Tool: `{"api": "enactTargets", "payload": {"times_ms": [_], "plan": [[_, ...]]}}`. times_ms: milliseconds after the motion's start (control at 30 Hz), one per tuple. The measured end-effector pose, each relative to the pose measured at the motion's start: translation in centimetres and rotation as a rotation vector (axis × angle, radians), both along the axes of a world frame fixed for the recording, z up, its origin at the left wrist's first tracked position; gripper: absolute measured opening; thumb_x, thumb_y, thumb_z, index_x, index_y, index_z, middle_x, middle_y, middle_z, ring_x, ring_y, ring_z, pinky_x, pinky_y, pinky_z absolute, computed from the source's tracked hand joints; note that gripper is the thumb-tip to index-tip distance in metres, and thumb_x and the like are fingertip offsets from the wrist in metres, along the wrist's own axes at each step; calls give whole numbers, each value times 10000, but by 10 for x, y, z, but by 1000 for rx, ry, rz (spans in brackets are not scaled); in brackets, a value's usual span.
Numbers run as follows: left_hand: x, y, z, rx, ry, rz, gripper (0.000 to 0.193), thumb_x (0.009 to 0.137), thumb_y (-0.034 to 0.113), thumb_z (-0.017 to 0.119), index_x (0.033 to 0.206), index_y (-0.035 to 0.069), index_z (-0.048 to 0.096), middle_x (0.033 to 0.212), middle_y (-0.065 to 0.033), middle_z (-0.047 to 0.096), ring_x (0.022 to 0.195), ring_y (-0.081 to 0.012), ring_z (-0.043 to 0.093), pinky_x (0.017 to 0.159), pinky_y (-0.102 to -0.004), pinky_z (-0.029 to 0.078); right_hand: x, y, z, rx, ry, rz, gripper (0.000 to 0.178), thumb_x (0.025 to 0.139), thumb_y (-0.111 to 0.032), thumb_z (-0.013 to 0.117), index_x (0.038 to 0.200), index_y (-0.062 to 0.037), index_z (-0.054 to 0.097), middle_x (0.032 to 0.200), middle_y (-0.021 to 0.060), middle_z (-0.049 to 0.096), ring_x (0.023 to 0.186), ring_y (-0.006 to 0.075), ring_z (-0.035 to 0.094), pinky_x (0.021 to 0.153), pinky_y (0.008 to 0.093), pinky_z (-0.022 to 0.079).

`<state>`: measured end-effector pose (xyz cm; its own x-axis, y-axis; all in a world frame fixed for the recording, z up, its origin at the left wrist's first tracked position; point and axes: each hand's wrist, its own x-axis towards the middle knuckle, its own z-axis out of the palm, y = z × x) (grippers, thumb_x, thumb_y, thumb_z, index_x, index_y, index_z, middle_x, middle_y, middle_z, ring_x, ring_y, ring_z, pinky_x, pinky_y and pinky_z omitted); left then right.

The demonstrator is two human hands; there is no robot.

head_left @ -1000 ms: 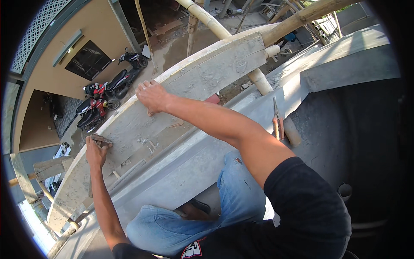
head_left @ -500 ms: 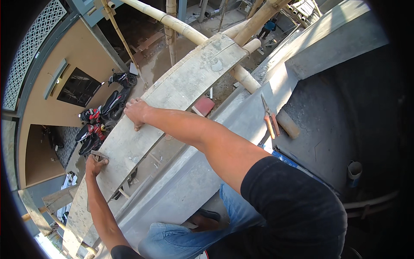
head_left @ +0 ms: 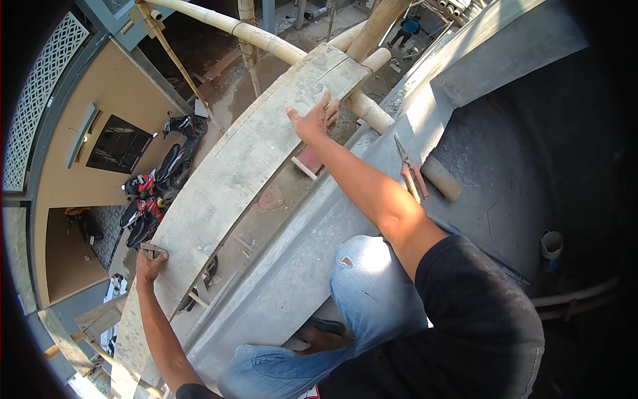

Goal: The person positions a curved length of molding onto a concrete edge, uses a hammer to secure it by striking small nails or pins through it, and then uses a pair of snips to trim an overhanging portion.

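A long grey plank [head_left: 232, 166] lies on bamboo poles and runs diagonally from upper right to lower left. At its outer edge, my left hand [head_left: 151, 264] is closed around a small flat piece that looks like wood [head_left: 153, 249], resting against the plank. My right hand [head_left: 314, 121] is open over the plank's far end, fingers spread and nothing in them; whether it touches the plank I cannot tell. Snips with orange handles [head_left: 412, 178] lie on the concrete ledge to the right of my right forearm, beside a short round tube [head_left: 441, 178].
A bamboo pole [head_left: 232, 26] crosses behind the plank's far end. A concrete beam [head_left: 286, 266] runs between the plank and my legs. Far below stand motorcycles [head_left: 156, 179], and a person [head_left: 405, 30] is at the top. A bucket [head_left: 550, 249] stands at the right.
My right hand has let go of the plank's outer edge and moved up and right toward its far end, opening. My left hand has stayed at its place on the plank. The view has shifted slightly.
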<state>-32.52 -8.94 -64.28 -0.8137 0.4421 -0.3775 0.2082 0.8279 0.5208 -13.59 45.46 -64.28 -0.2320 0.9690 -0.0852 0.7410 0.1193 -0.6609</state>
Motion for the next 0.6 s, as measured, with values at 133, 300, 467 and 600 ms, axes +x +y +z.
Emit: {"api": "enactTargets", "payload": {"times_ms": [133,300,467,600], "plan": [[-1,17,-12,-75,-39,-2,541,664,215,842,1099,-29,633,1032,-158,695,979,-278,652,876,-377,491,14,74,-52,-649,557,-385,932,801,-270,786,1469,67,230,1487,302,331,1364,395,389,1098,561,335],[-9,7,-11,-139,-54,-9,511,660,229,847,1049,-27,637,1007,-163,701,962,-286,658,864,-377,495,-5,92,-71,-808,882,-483,846,767,-292,794,1384,106,372,1427,276,448,1280,357,496,1049,408,435],[-8,11,-19,-180,-30,29,566,668,249,804,1118,-46,629,1094,-161,689,1009,-277,647,910,-376,478,-10,121,-90,-788,642,-542,878,733,-337,795,1365,105,377,1348,260,518,1151,339,581,969,399,481],[1,10,-4,-235,58,24,599,680,287,841,1116,-52,611,1118,-241,672,1072,-361,639,939,-404,470,-12,117,-100,-716,593,-530,794,722,-265,772,1320,101,399,1253,250,568,1046,319,623,884,415,509]]}}
